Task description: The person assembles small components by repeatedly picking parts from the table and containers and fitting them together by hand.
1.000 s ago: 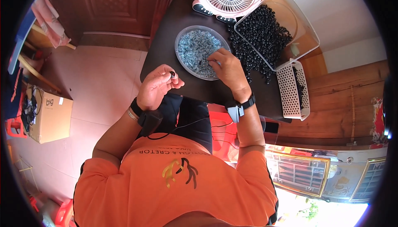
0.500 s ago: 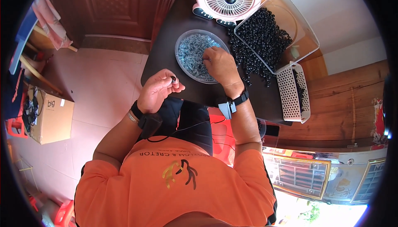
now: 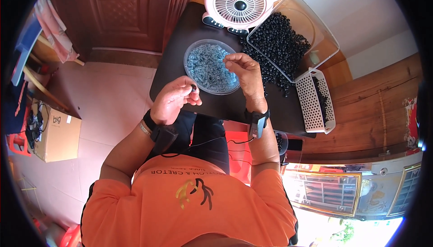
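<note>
Between the thumb and fingers of my left hand (image 3: 173, 100) is a small black ring-shaped piece (image 3: 194, 87). That hand is at the table's near edge, just in front of a round clear plastic tub (image 3: 186, 68). Many small pale-blue, shiny ring-like pieces (image 3: 208, 68) fill the tub. My right hand (image 3: 248, 75) is raised over the tub's right side, thumb and forefinger pinched together. Whatever is in that pinch is too small to make out. Black ring-shaped pieces (image 3: 282, 44) lie heaped to the right of the tub.
A clear plastic bin (image 3: 334, 50) lies tipped around the black heap. Beyond the tub stands a pink fan (image 3: 240, 5). A white perforated basket (image 3: 310, 104) with black pieces sits at the dark table's (image 3: 169, 77) right edge. On the floor at left is a cardboard box (image 3: 61, 136).
My right hand has lifted out of the pale-blue pieces and turned, its fingers now pinched above the tub. The left hand still holds the black ring-shaped piece. The view has shifted slightly.
</note>
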Motion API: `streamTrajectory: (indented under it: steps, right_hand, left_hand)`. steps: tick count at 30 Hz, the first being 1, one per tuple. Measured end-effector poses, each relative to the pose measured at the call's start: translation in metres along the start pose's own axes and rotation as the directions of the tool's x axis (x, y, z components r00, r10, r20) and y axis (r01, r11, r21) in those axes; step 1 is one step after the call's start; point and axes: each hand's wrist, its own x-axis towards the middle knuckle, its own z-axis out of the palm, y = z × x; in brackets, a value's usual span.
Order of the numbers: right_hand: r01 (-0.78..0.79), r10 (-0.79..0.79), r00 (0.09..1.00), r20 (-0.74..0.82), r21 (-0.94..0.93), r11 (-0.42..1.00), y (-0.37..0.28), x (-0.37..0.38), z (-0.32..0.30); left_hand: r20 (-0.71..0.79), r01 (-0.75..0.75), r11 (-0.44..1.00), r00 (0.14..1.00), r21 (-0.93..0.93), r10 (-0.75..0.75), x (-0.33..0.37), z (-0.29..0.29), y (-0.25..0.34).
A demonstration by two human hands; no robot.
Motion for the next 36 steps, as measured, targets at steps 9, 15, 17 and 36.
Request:
streamTrajectory:
  steps: [9, 15, 17, 36]
  right_hand:
    - [0.146, -0.163, 0.984, 0.075, 0.201, 0.969, -0.033, -0.037, 0.03]
    - [0.247, -0.245, 0.968, 0.057, -0.047, 0.968, -0.043, -0.053, 0.038]
    - [0.314, -0.309, 0.949, 0.059, -0.204, 0.927, -0.044, -0.057, 0.041]
    - [0.529, -0.538, 0.831, 0.141, -0.497, 0.687, -0.036, -0.086, 0.038]
  left_hand:
    - [0.032, -0.011, 0.999, 0.999, -0.04, 0.012, 0.028, 0.03, 0.006]
    - [-0.046, 0.016, 1.0, 0.999, 0.025, -0.014, 0.026, 0.033, -0.001]
    - [-0.063, 0.024, 0.997, 0.998, 0.071, -0.02, 0.024, 0.031, -0.004]
    - [-0.087, -0.007, 0.999, 0.996, -0.042, 0.003, 0.004, 0.048, -0.017]
